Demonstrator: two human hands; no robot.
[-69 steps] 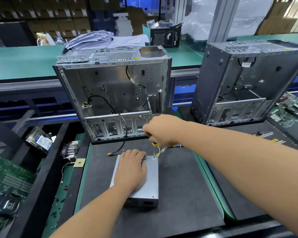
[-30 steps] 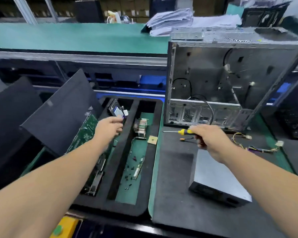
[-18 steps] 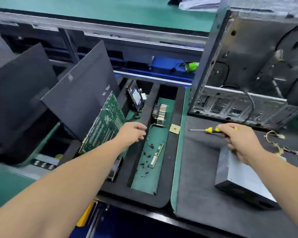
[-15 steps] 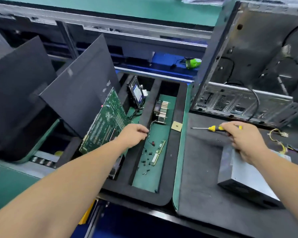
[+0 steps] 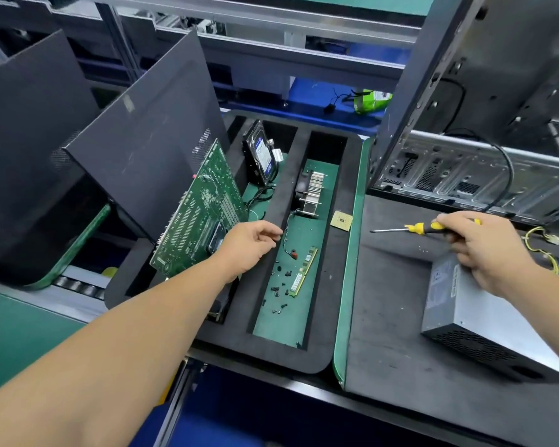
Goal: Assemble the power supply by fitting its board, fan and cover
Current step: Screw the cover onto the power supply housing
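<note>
Since half a second ago my left hand (image 5: 250, 245) has edged right over the divider of the black foam tray (image 5: 331, 250), fingers loosely curled with nothing in them. My right hand (image 5: 484, 245) stays wrapped round the yellow-and-black handled screwdriver (image 5: 415, 228), its tip pointing left above the dark grey mat (image 5: 397, 317). Under that wrist lies the grey metal power supply box (image 5: 484, 321), vented end near me, at the right. Far right stands the open steel computer case (image 5: 484, 101). Left, in the tray, small black screws (image 5: 279, 290) lie scattered beside a green memory stick (image 5: 302, 272), with a finned heatsink (image 5: 312, 195) farther off. Beyond the divider a green circuit board (image 5: 200, 211) leans on a dark panel (image 5: 149, 137), near a hard drive (image 5: 262, 153).
</note>
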